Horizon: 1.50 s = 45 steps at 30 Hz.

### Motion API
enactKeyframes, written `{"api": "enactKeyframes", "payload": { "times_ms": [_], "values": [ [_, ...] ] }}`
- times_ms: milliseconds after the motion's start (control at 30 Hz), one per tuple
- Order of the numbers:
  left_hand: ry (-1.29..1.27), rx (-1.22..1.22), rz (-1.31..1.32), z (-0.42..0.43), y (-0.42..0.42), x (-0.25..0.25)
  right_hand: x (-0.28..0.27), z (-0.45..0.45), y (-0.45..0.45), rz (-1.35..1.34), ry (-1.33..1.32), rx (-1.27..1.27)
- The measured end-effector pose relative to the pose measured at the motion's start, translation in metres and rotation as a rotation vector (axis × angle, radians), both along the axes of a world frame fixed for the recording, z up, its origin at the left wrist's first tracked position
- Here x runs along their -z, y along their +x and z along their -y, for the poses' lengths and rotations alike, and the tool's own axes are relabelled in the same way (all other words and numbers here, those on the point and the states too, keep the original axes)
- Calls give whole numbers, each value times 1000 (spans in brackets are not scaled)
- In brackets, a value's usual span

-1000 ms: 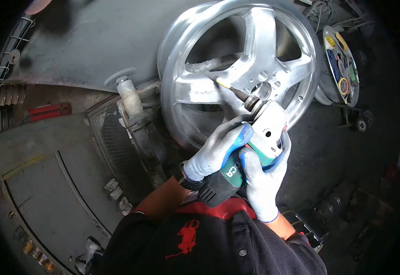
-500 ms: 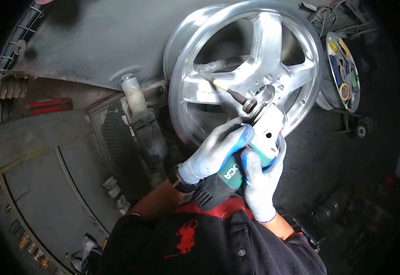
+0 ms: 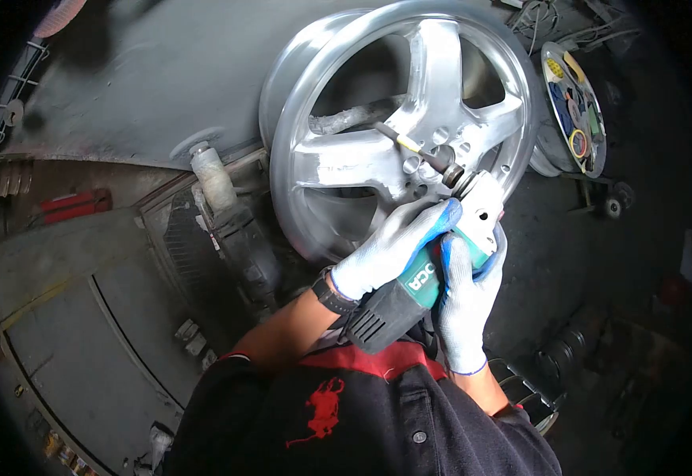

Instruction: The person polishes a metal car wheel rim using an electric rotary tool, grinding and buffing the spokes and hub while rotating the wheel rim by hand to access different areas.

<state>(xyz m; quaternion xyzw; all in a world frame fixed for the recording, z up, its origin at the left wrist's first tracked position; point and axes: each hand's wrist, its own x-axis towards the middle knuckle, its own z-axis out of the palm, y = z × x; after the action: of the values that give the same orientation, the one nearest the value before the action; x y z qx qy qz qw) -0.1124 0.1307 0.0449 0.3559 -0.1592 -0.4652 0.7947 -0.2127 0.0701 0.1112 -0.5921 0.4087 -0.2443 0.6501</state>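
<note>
- In the head view, in front of the dark shirt [image 3: 370,420] with a red collar, there is a green and black power tool [image 3: 421,279]; its whitish head points up towards a silver wheel [image 3: 436,67].
- The left hand [image 3: 394,247], in a white glove with blue coating, is closed around the tool from the left side, with its thumb laid along the body. A dark watch [image 3: 333,294] is on this wrist.
- The right hand [image 3: 471,289], in the same kind of glove, is wrapped around the tool from the right side, just beside the left one; some of its fingers are hidden.
- From the tool's head goes a thin shaft [image 3: 435,162] with a yellow band. Its tip is over the wheel, near the left spoke [image 3: 342,163]; whether they touch, I cannot tell.
- To the right of the wheel is a round tray [image 3: 599,159]. A yellow piece [image 3: 554,68] lies near its upper edge, and a yellow and red ring [image 3: 572,147] near its lower edge.
- To the left of the wheel there is a whitish cylinder [image 3: 214,182].
</note>
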Motion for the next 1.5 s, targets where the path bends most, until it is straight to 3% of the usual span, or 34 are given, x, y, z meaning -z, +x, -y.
{"api": "enactKeyframes", "payload": {
  "times_ms": [133,233,300,333,400,567,767,967,1233,1500],
  "values": [
    [-41,21,-67,3,0,16,6,-3,2,-35,-161,17],
    [-18,-64,29,-3,-12,36,5,-9,3,-50,-187,2],
    [-42,-272,516,-11,-14,44,7,-13,1,-53,-163,-13],
    [-43,-280,511,-16,-9,33,8,-16,0,-57,-167,-20],
    [-11,52,-53,-27,0,4,8,-21,-3,-23,-104,-14],
    [88,53,-101,-39,6,-33,-1,-24,-2,50,13,-49],
    [20,29,-76,-20,3,-18,-8,-14,2,-32,35,-45],
    [-49,-3,-62,13,-2,17,-12,4,10,-120,-171,-41],
    [-133,33,-214,25,15,6,-15,11,27,-187,-443,-23],
    [-73,-15,-184,4,-5,22,-8,-2,11,-138,-236,-112]
  ]
}}
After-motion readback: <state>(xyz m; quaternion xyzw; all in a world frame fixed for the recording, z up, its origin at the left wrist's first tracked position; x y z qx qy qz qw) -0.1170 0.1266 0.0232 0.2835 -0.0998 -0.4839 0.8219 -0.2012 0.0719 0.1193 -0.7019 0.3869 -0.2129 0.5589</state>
